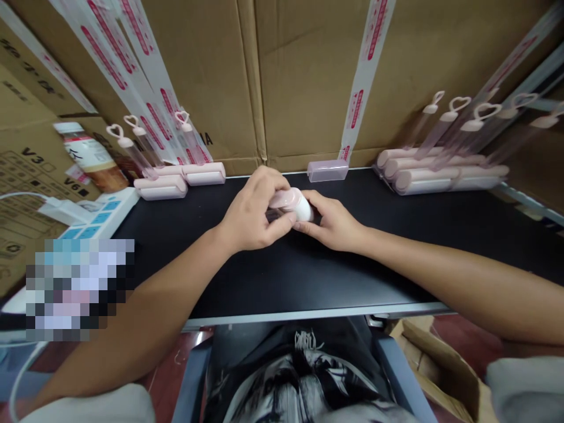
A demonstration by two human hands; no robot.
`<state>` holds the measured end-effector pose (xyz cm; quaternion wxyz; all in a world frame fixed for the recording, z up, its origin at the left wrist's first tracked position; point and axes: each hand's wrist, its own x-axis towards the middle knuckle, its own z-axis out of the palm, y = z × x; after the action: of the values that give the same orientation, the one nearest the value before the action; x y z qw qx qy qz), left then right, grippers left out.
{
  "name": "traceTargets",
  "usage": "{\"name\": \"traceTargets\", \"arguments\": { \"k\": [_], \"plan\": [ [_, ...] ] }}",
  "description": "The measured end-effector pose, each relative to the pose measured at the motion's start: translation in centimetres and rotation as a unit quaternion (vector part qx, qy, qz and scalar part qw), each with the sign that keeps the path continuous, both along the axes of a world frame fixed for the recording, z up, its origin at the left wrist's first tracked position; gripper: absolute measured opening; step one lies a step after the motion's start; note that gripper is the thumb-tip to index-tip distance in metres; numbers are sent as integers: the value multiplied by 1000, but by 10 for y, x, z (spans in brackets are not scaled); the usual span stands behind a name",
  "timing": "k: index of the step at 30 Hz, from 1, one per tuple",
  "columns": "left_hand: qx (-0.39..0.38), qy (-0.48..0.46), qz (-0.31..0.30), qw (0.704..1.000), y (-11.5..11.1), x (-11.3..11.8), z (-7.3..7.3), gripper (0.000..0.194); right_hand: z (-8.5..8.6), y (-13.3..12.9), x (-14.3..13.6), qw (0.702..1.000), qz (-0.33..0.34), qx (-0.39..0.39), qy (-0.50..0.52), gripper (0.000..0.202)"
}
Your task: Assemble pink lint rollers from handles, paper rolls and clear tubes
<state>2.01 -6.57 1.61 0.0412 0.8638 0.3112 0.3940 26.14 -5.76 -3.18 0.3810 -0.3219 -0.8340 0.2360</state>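
Over the middle of the black table, a small pink and white item (296,202) is held between both hands. My left hand (259,214) wraps its left side, fingers over the top and thumb underneath. On the right side, my right hand (332,220) grips it between thumb and fingers; part of the item is hidden there. Behind the hands lies a translucent pinkish case (328,170). Pink and white cylinders with clear tubes and heart-shaped loops stand in a group at the left (161,186) and a larger group at the right (434,176).
Cardboard boxes (308,76) form a wall behind the black table (282,282). At the left are a bottle (94,155), a power strip (103,220) with a plugged charger and a pixelated object (79,288). An open carton (440,364) sits below right.
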Motion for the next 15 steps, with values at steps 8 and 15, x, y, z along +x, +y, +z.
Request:
{"name": "traceTargets", "arguments": {
  "k": [8, 15],
  "plan": [
    [36, 42, -4, 998, -18, 9, 13, 23, -7, -16, -12, 991, 87, 99, -9, 45],
    [-24, 38, 15, 999, -24, 18, 20, 31, -6, -19, -20, 987, 40, 153, 1, 43]
  ]
}}
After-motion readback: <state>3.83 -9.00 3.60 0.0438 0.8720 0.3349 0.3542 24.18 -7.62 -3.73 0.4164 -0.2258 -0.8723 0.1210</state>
